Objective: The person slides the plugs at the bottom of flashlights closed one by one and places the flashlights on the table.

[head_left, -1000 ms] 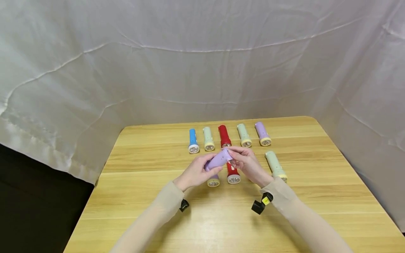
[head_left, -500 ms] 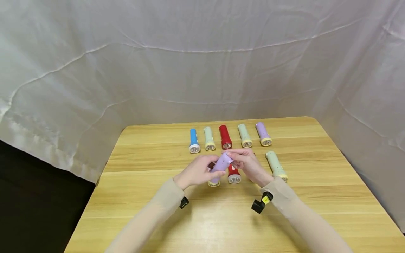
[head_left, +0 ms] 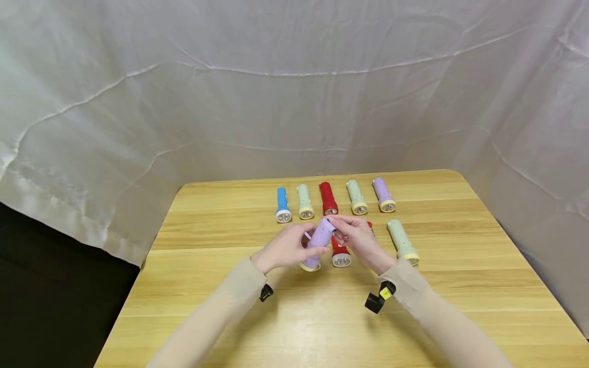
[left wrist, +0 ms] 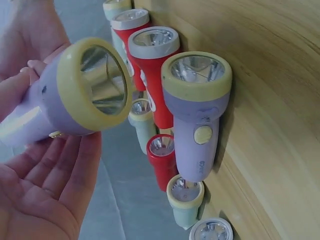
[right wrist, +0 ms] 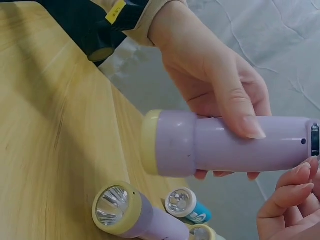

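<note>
My left hand (head_left: 286, 249) grips a purple flashlight (head_left: 322, 235) by its body, above the table. Its yellow-rimmed head points down toward me and its tail tilts up to the right. At the tail end, my right hand (head_left: 360, 239) pinches the edge with thumb and fingertips, beside a dark slot (right wrist: 315, 140). A second purple flashlight (left wrist: 196, 145) lies on the table just beneath, mostly covered in the head view. Next to it is a red flashlight (head_left: 341, 254) with a silver rim. Another red one (head_left: 370, 225) is largely hidden behind my right hand.
Along the far side of the wooden table (head_left: 207, 306) runs a row: blue (head_left: 282, 199), pale green (head_left: 303, 198), red (head_left: 327, 196), pale green (head_left: 355, 195) and purple (head_left: 382, 192) flashlights. A pale green flashlight (head_left: 401, 240) lies at right. Grey curtain (head_left: 294, 112) surrounds the table.
The held purple flashlight has turned from a flatter slant to a steeper one, tail up. A dark slot now shows at its tail. Both hands have stayed nearly in place.
</note>
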{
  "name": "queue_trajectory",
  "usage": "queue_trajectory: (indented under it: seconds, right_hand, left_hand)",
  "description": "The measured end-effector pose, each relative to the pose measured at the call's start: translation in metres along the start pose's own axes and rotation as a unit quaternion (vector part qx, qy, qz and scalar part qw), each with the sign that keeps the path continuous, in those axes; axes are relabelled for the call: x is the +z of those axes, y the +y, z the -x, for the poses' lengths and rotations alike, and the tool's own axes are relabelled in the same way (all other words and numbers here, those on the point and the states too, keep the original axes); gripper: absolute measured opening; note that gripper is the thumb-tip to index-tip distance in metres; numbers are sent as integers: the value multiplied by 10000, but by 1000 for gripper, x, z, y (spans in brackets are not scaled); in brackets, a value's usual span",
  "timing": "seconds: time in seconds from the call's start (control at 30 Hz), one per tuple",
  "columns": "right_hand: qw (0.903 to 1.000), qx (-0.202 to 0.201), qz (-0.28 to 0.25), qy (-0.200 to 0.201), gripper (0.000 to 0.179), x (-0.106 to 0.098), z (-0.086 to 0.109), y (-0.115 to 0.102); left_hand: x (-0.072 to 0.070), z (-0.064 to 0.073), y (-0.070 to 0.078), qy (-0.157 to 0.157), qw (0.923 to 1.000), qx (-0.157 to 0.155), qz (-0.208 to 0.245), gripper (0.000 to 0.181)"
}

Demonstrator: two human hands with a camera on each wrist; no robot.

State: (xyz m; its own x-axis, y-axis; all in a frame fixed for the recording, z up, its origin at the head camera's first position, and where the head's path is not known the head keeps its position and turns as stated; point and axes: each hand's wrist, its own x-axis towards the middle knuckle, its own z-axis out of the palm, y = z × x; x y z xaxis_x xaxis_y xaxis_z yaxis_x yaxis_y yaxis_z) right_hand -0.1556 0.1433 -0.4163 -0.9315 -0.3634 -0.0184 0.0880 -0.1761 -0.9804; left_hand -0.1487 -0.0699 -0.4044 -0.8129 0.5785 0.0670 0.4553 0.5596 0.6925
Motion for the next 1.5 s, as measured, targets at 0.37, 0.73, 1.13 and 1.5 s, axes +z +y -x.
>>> queue_trajectory:
  seconds: [0.37,0.73,1.13,1.5]
  right_hand:
    - [9989,222,-53,410,27,-13,3,0]
    - [9975,382,325,498,25,-36,17,-4]
    - [9964,407,398,635,22,-57,29,-4]
    - [9963,356,543,566,19,-57,33,-7]
  left_hand:
    - [-10,1,-4,926,9916,-893,135,36]
    - [-26,7,-22,1491,9707,-1847,365,37]
    - [-24,16,-48,1229,9536,-2746,140,45]
    - [-10,12,-63,809,9461,-3136,-77,44]
